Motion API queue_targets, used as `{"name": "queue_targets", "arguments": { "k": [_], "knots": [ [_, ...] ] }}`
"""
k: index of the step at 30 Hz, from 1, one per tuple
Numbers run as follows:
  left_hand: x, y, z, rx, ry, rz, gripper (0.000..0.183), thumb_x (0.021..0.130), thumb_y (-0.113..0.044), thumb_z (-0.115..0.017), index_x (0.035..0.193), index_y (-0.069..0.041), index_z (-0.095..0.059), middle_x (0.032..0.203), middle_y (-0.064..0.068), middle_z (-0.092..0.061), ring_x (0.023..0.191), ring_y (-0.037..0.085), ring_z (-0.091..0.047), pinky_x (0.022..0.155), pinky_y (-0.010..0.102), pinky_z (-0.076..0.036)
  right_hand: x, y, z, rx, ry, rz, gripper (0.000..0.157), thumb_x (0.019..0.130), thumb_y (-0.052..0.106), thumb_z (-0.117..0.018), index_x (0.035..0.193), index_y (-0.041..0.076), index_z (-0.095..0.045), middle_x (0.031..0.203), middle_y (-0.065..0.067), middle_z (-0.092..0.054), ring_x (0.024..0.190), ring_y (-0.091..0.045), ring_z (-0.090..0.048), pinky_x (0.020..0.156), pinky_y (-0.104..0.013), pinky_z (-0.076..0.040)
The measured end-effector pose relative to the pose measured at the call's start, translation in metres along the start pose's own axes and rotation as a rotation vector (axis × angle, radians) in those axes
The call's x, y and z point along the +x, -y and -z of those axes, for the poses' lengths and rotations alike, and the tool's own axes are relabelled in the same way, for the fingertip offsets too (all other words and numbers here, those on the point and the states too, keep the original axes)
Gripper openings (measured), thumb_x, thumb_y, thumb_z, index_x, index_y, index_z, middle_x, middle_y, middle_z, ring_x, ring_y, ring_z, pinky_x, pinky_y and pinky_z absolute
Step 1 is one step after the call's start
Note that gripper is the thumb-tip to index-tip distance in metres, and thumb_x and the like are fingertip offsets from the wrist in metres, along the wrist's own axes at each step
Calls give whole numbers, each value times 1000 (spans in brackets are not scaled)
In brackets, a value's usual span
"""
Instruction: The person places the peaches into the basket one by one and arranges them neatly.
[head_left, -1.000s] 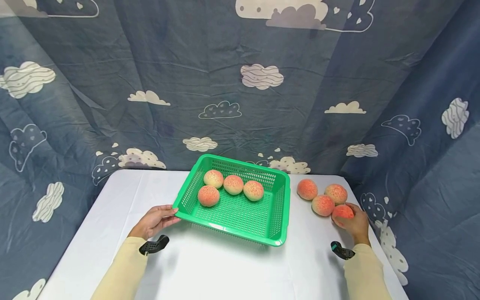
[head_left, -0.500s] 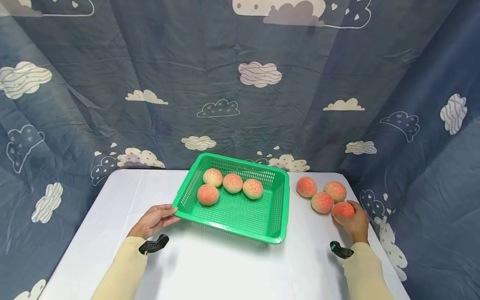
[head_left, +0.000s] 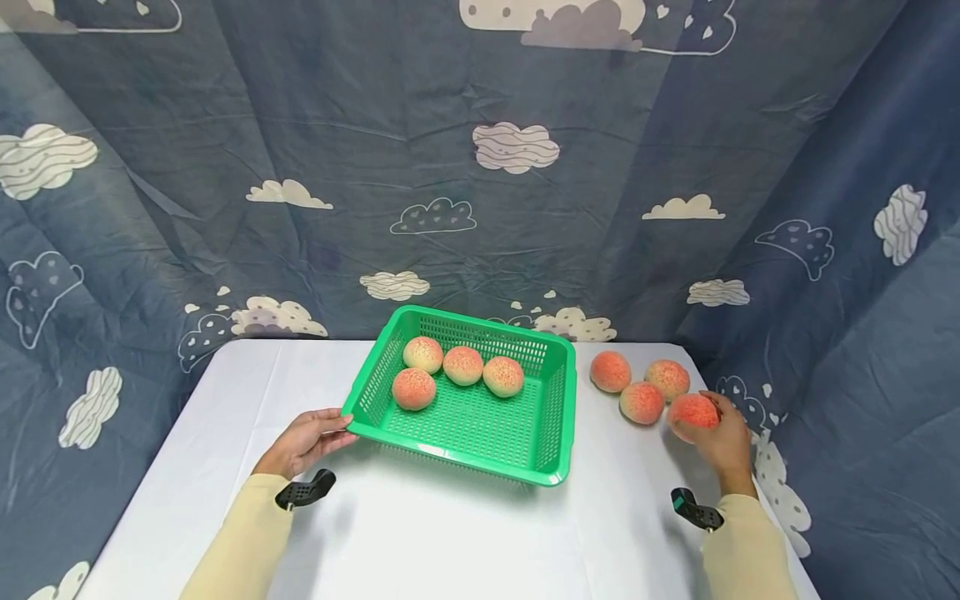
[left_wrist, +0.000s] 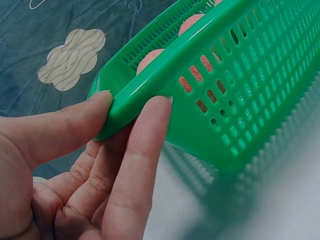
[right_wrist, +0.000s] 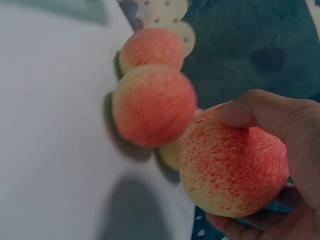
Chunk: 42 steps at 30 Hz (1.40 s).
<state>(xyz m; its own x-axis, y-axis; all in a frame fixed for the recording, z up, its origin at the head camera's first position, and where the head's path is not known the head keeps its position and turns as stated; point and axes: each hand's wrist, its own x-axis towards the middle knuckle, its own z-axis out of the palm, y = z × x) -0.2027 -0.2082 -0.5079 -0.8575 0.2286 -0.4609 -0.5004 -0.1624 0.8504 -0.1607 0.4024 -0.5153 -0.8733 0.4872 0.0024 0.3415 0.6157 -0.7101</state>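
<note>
A green plastic basket (head_left: 480,433) with slotted walls stands on the table, several peaches inside it, among them a redder one (head_left: 414,389) at the left. My left hand (head_left: 306,442) pinches the basket's near-left corner; in the left wrist view the thumb lies over the rim (left_wrist: 131,95) and a finger presses from below. On the right, my right hand (head_left: 724,440) holds a red-speckled peach (right_wrist: 232,165), thumb on top and fingers beneath. A shadow lies on the table below that peach. Close by rest three more peaches, the nearest one (head_left: 642,403) touching or almost touching its neighbours.
A white cloth covers the table (head_left: 420,542). Behind it and at the sides hangs a dark blue curtain (head_left: 337,150) with a cloud print. The right hand is near the table's right edge.
My right hand has raised its peach slightly and drawn it a little right, away from the other three. The left hand keeps its hold on the basket. The head view has shifted slightly.
</note>
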Motion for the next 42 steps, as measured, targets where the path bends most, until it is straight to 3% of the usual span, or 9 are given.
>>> {"name": "queue_targets", "arguments": {
  "k": [5, 12, 16, 19, 22, 25, 32, 39, 42],
  "knots": [
    [0, 1, 0, -5, 4, -7, 26, 98, -1, -54, 120, 11, -48, 88, 6, -65, 80, 14, -68, 83, 26, -60, -8, 14, 6, 16, -2, 9, 78, 79, 20, -78, 143, 0, -38, 140, -29, -42, 126, -45, -41, 106, -62, -37],
    [1, 1, 1, -13, 25, -8, 23, 97, -1, -54, 117, 9, -50, 89, 6, -65, 81, 14, -68, 84, 27, -60, -16, 43, 10, 90, 39, -37, 88, 79, 37, -79, 148, 7, -34, 144, -25, -36, 127, -42, -37, 104, -62, -39],
    [0, -1, 2, -14, 34, -21, 29, 97, -2, -55, 121, 12, -48, 90, 6, -65, 82, 14, -67, 84, 27, -60, -17, 59, 8, 103, 70, -11, 85, 80, 32, -80, 148, 7, -34, 142, -24, -37, 118, -38, -41, 85, -44, -50],
    [-1, -1, 3, -19, 32, -19, 22, 97, -2, -55, 116, 9, -52, 89, 5, -65, 81, 14, -67, 85, 27, -59, -17, 69, 5, 114, 109, 23, 81, 80, 25, -79, 147, 7, -36, 138, -23, -41, 111, -33, -44, 73, -26, -48],
    [-2, 0, 2, -24, 12, -16, 14, 97, -1, -54, 110, 5, -55, 88, 5, -65, 81, 14, -67, 85, 27, -60, -19, 79, 2, 140, 162, 62, 76, 81, 20, -78, 145, 9, -39, 135, -22, -44, 109, -30, -46, 70, -17, -47],
    [-1, 1, 1, -22, 15, -18, 18, 98, 0, -53, 114, 8, -52, 89, 5, -64, 81, 14, -67, 85, 27, -60, -21, 89, 0, 154, 207, 106, 72, 82, 18, -77, 143, 8, -41, 134, -22, -45, 109, -31, -46, 73, -18, -47],
    [3, 0, 0, -29, 30, -29, 28, 97, 0, -54, 120, 12, -45, 88, 5, -64, 81, 14, -68, 84, 27, -60, -24, 114, -9, 165, 290, 194, 72, 81, 18, -79, 141, 4, -43, 135, -23, -41, 114, -37, -46, 89, -40, -51],
    [3, 2, 2, -28, 27, -23, 21, 98, 0, -53, 115, 9, -48, 88, 5, -64, 80, 13, -67, 84, 27, -60, -26, 136, -26, 202, 369, 313, 68, 79, 13, -79, 138, 5, -47, 128, -23, -52, 107, -35, -54, 75, -24, -54],
    [3, 2, 2, -22, 20, -25, 22, 97, 0, -54, 116, 10, -48, 88, 5, -64, 80, 13, -67, 84, 27, -60, -26, 145, -34, 229, 401, 346, 68, 79, 11, -79, 138, 5, -47, 126, -23, -52, 108, -35, -54, 75, -25, -55]
  ]
}}
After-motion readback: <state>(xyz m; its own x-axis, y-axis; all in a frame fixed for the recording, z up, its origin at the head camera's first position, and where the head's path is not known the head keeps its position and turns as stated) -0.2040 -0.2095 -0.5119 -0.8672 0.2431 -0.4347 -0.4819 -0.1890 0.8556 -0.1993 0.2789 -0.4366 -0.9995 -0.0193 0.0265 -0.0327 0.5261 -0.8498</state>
